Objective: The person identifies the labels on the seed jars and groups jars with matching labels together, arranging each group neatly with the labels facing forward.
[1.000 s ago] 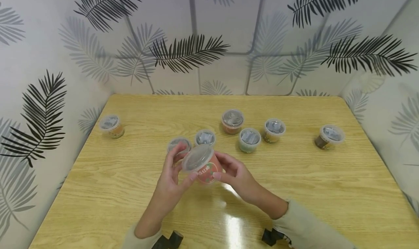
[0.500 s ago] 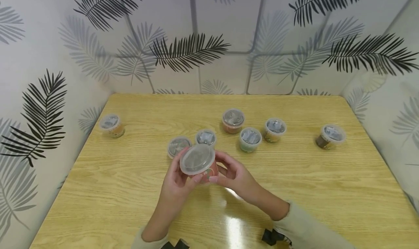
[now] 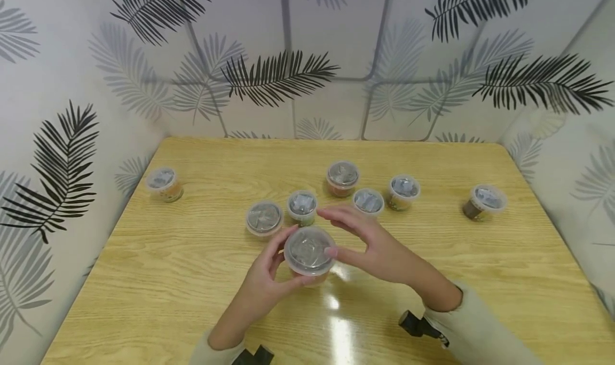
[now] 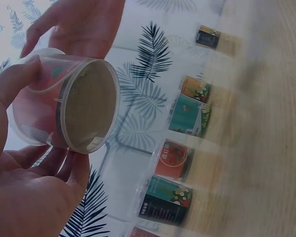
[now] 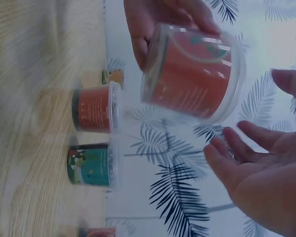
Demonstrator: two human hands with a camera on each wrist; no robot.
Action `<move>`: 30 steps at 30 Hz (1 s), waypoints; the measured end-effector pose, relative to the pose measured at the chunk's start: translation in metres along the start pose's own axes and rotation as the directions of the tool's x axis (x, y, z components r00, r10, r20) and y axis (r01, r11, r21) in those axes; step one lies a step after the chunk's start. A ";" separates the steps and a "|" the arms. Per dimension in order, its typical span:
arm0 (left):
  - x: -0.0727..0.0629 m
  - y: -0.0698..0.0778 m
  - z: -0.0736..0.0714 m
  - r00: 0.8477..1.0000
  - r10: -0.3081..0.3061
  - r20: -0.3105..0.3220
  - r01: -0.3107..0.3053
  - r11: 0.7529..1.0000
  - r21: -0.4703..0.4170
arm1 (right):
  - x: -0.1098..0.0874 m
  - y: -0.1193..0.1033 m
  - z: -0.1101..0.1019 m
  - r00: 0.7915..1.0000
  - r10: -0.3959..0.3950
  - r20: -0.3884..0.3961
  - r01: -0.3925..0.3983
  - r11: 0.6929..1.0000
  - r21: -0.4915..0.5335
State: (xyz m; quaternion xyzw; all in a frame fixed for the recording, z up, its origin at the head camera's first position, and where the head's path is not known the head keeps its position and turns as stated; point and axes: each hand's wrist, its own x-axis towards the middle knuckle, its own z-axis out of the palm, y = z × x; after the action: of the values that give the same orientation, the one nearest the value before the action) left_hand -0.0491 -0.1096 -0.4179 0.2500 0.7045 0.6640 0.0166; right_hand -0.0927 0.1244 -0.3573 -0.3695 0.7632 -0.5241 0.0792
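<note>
My left hand (image 3: 269, 282) grips a clear-lidded plastic tub with a red printed label (image 5: 192, 74), held above the table in front of me. Its grey-looking lid (image 3: 309, 250) faces up in the head view, and the bottom shows in the left wrist view. My right hand (image 3: 379, 247) is beside the tub with fingers extended and thumb apart from them. In the right wrist view a gap separates those fingers from the tub. Just beyond stand another red-labelled tub (image 5: 96, 108) and a smaller teal-labelled tub (image 5: 93, 165).
More lidded tubs stand on the wooden table (image 3: 144, 279): a larger red one (image 3: 343, 175), a small one (image 3: 368, 200) partly behind my right hand, and an orange-labelled one (image 3: 404, 189). One (image 3: 164, 181) is far left, another (image 3: 486, 200) far right. Leaf-patterned covering surrounds the table.
Both hands held the tub before; the right hand has let go and moved slightly right. The tub has turned lid-up and shifted a little right and nearer me.
</note>
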 end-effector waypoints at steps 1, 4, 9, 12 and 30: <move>0.000 -0.001 0.000 1.000 0.001 0.009 -0.001 1.000 0.011 | -0.001 -0.002 0.002 1.000 0.022 0.022 -0.020 0.997 -0.080; 0.000 -0.004 0.001 1.000 -0.023 0.013 0.023 0.999 0.042 | -0.003 -0.006 0.009 0.995 0.079 0.067 -0.059 0.964 -0.258; 0.000 -0.006 0.001 0.999 -0.033 0.015 0.032 0.998 0.052 | -0.004 -0.009 0.016 0.989 0.111 0.096 -0.066 0.921 -0.384; 0.000 -0.006 0.001 0.999 -0.033 0.027 0.031 0.998 0.058 | -0.003 -0.011 0.016 0.986 0.130 0.104 -0.076 0.908 -0.413; 0.002 -0.003 0.000 0.995 -0.048 0.090 0.042 0.997 0.068 | -0.004 -0.014 0.013 0.983 0.151 0.104 -0.093 0.902 -0.422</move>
State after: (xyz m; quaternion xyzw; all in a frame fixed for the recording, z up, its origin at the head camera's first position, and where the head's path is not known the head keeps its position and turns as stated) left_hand -0.0517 -0.1088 -0.4198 0.2646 0.7300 0.6277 0.0554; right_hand -0.0767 0.1146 -0.3517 -0.3638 0.8717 -0.3177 0.0828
